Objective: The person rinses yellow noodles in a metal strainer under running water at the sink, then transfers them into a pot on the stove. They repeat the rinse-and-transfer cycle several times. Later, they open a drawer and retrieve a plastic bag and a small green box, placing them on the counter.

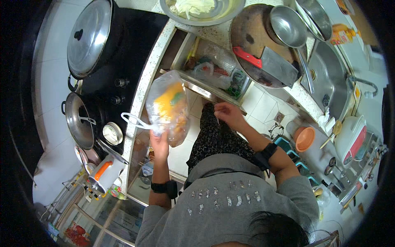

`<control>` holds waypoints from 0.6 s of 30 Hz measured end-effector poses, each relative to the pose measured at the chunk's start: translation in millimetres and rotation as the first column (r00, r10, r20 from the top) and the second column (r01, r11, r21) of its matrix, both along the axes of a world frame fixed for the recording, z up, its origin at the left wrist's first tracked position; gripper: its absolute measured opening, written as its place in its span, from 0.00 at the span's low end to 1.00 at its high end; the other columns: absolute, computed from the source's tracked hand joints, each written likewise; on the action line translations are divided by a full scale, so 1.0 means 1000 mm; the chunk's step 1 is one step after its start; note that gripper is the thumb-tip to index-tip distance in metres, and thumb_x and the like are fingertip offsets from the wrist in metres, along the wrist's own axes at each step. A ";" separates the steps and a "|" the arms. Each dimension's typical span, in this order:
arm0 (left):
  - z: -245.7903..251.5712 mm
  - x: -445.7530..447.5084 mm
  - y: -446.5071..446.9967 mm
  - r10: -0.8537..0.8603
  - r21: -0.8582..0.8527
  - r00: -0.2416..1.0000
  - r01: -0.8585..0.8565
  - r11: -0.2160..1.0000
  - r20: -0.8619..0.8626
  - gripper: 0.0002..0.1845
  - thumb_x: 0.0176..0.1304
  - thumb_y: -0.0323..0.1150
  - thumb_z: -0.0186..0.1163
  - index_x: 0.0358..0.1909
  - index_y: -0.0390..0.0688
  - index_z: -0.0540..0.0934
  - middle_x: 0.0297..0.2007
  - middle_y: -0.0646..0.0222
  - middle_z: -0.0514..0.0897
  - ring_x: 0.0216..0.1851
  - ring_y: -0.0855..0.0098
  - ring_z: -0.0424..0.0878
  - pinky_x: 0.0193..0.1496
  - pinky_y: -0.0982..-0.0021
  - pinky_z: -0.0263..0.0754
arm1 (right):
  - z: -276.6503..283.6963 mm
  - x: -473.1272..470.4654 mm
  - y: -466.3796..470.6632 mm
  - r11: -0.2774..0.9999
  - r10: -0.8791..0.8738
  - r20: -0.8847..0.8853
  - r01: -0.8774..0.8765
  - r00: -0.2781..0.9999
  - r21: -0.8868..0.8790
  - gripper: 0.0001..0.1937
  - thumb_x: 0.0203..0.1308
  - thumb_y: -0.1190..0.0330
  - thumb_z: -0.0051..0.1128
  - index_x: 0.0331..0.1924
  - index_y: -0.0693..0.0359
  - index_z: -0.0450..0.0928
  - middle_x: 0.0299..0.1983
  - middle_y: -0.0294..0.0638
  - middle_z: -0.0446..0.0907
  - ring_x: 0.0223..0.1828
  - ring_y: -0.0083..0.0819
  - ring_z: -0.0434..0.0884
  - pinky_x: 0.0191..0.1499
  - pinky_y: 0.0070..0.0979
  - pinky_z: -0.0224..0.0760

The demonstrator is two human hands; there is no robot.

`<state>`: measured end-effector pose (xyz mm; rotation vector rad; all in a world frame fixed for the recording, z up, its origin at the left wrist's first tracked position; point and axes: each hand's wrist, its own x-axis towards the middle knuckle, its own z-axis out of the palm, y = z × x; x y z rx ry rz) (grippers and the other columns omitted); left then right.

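Note:
Gripped at its neck by my left hand is a clear plastic bag with yellow, green and brownish contents; its white tied handles stick out to the left. The bag is held up near the counter edge, left of an open drawer. Inside the drawer lie several plastic bags, some with red and dark green contents. My right hand is in front of the drawer's right part, over my leg, its fingers curled; whether it holds anything cannot be made out.
A cleaver and a steel ladle lie on a round wooden chopping board. A steel basin holds pale leaves. On the left, a lidded pot and a wok stand on the stove. A sink is at right.

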<state>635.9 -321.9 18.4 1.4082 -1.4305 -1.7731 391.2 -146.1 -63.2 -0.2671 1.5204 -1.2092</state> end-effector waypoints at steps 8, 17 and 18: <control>-0.047 0.031 -0.004 0.093 0.024 0.992 -0.096 0.995 0.088 0.26 0.63 0.24 0.58 0.63 0.36 0.66 0.53 0.64 0.78 0.52 0.73 0.76 0.57 0.71 0.70 | -0.081 -0.081 -0.054 0.946 0.295 -0.674 -0.105 0.677 0.308 0.28 0.50 0.68 0.68 0.57 0.64 0.73 0.47 0.53 0.81 0.50 0.51 0.81 0.55 0.39 0.73; -0.056 0.035 -0.004 0.034 0.194 0.963 -0.089 0.977 0.267 0.28 0.59 0.29 0.65 0.61 0.35 0.69 0.55 0.60 0.77 0.56 0.66 0.75 0.62 0.65 0.67 | -0.143 -0.106 -0.076 0.948 0.272 -0.593 -0.107 0.757 0.298 0.12 0.56 0.67 0.58 0.41 0.66 0.79 0.33 0.45 0.83 0.37 0.48 0.83 0.44 0.40 0.76; -0.057 0.033 -0.003 0.026 0.204 0.966 -0.080 0.976 0.257 0.30 0.58 0.29 0.66 0.61 0.35 0.69 0.55 0.59 0.77 0.56 0.65 0.75 0.62 0.65 0.67 | -0.136 -0.111 -0.070 0.957 0.114 -0.496 0.039 0.861 0.287 0.11 0.57 0.68 0.57 0.40 0.65 0.79 0.33 0.44 0.83 0.37 0.45 0.83 0.44 0.38 0.75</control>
